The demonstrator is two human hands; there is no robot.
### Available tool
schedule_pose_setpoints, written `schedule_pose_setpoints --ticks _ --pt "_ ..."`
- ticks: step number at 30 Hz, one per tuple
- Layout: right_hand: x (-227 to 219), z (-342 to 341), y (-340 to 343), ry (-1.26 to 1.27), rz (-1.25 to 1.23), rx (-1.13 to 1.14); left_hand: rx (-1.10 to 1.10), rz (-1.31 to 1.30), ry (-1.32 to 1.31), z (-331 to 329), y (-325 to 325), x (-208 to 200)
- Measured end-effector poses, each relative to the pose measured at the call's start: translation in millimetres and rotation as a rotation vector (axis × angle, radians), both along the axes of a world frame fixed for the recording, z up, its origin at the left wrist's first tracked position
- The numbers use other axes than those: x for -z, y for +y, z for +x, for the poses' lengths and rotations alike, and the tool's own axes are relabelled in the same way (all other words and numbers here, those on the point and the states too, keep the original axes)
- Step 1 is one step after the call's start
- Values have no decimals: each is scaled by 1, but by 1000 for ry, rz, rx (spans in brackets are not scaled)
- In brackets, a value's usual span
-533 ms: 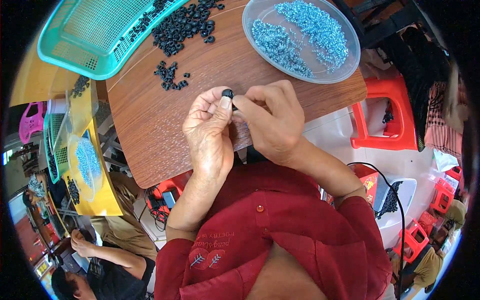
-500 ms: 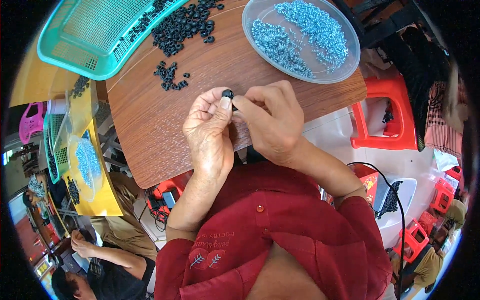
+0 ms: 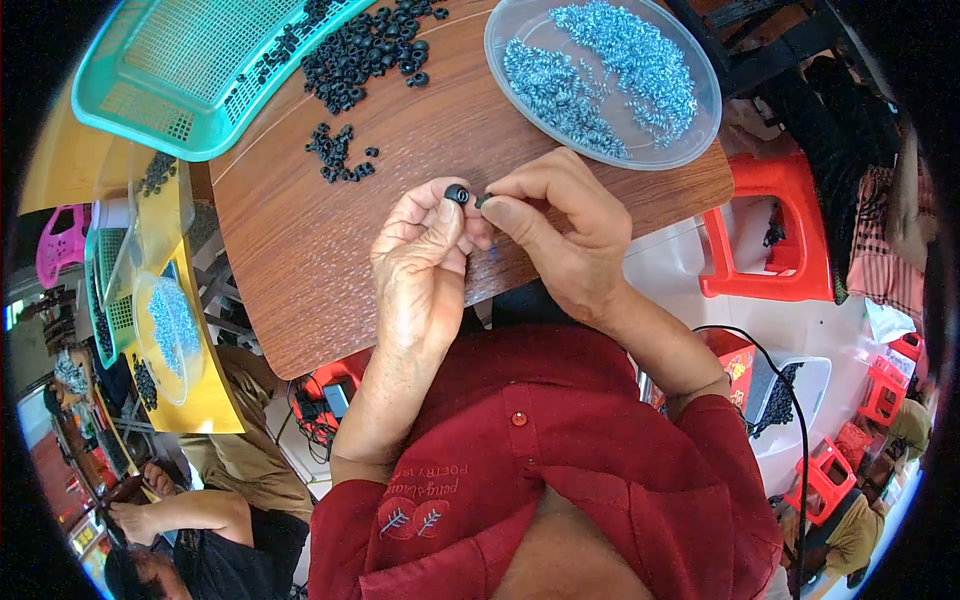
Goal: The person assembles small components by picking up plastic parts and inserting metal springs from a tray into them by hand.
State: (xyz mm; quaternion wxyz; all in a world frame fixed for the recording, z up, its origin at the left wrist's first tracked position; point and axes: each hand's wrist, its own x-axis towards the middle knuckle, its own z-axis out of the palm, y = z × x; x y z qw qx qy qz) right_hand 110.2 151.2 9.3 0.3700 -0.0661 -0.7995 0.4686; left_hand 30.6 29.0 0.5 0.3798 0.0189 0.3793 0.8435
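My left hand [image 3: 420, 255] pinches a rounded, hollow black plastic part [image 3: 457, 194] between thumb and fingertips, its opening turned up and toward my right. Just to the right of it, my right hand [image 3: 570, 235] grips a smaller dark piece [image 3: 484, 200] between thumb and forefinger. A narrow gap lies between the two pieces. Both hands are above the near part of the wooden table [image 3: 300, 270]. Beyond them lie a small group of little black rings [image 3: 340, 152] and a larger heap of rounded black parts [image 3: 365, 60].
A green mesh basket [image 3: 200, 148] stands at the far left, a clear round tub [image 3: 600, 150] of shiny bluish springs [image 3: 640, 60] at the far right. Red stools [image 3: 820, 230] are on the right. A co-worker [image 3: 220, 530] sits at a yellow table [image 3: 215, 400] on the left.
My right hand has drawn back to the right, parting its small dark piece from the black part. My left hand has tilted the black part so its opening shows.
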Motion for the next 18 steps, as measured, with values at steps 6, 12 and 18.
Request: schedule_pose_setpoints --ticks 6,12,18 --pt "3 -4 -7 14 -148 18 -50 -42 131 10 3 -7" --pt "7 -3 -15 61 -345 37 -94 -81 263 11 3 -13" --pt "7 -2 -17 19 -550 21 -62 -58 154 11 3 -12"
